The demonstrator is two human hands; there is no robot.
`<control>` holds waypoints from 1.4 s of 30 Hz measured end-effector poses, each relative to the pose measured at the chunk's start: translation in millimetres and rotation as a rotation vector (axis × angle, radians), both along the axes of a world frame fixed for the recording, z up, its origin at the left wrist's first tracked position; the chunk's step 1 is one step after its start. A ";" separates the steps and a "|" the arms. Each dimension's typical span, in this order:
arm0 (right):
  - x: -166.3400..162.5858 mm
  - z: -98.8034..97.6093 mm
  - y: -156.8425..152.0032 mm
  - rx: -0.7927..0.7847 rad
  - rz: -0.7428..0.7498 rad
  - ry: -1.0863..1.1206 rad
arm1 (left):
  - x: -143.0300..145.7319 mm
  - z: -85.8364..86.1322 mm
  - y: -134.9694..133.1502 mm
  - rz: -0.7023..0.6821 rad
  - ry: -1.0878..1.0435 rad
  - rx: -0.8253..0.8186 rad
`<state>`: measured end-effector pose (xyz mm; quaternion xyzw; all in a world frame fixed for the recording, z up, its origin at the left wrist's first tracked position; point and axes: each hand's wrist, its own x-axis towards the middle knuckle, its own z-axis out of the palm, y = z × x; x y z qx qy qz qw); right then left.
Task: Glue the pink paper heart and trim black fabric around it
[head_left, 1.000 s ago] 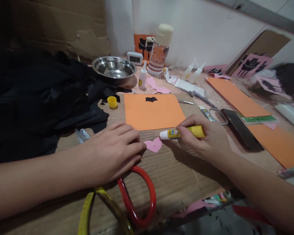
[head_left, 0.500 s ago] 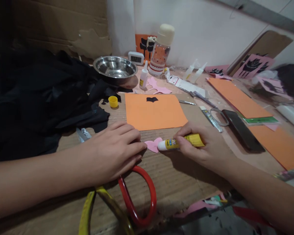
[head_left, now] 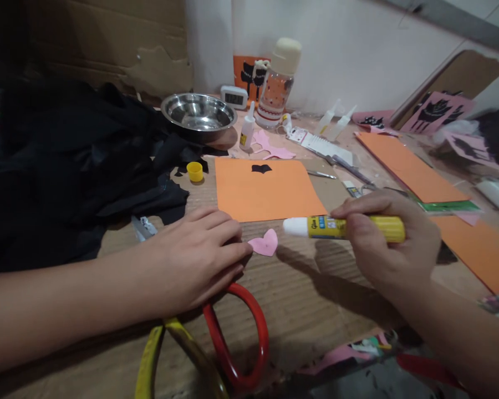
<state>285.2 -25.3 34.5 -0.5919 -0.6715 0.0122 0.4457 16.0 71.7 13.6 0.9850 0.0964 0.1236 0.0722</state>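
Note:
A small pink paper heart [head_left: 264, 243] lies on the brown cardboard work surface [head_left: 299, 293]. My left hand [head_left: 195, 257] rests palm down beside it, fingertips pressing the heart's left edge. My right hand [head_left: 388, 244] is closed round a yellow glue stick [head_left: 343, 227], held level above the cardboard with its white tip pointing left, a little right of the heart and clear of it. Just behind lies an orange paper sheet [head_left: 266, 191] with a small black cut-out [head_left: 261, 168] stuck on it.
Large scissors with red and yellow handles [head_left: 228, 343] lie under my left wrist. A yellow cap [head_left: 195, 172], steel bowl [head_left: 198, 113], black cloth [head_left: 79, 166], glue bottle [head_left: 247, 133], drinking bottle [head_left: 278, 83], more orange sheets [head_left: 403, 166] and pink cut-outs [head_left: 438, 111] crowd the back and sides.
My right hand lifted the glue stick off the pink heart and drew it back to the right. The left hand stayed on the heart.

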 end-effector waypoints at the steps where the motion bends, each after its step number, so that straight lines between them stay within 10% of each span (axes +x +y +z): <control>1: -1.8 0.5 0.9 -0.038 0.018 -0.007 | 0.2 0.1 -0.1 0.001 -0.004 0.000; 13: -21.4 -7.7 11.8 -0.372 0.258 0.019 | 1.0 -0.2 0.1 -0.003 -0.024 -0.003; 35: -0.9 0.7 4.4 -0.166 0.055 -0.063 | 1.5 1.9 0.8 0.006 0.014 -0.017; 42: -13.6 1.7 12.4 -0.364 0.206 -0.110 | 1.6 1.2 -0.7 0.007 0.005 0.000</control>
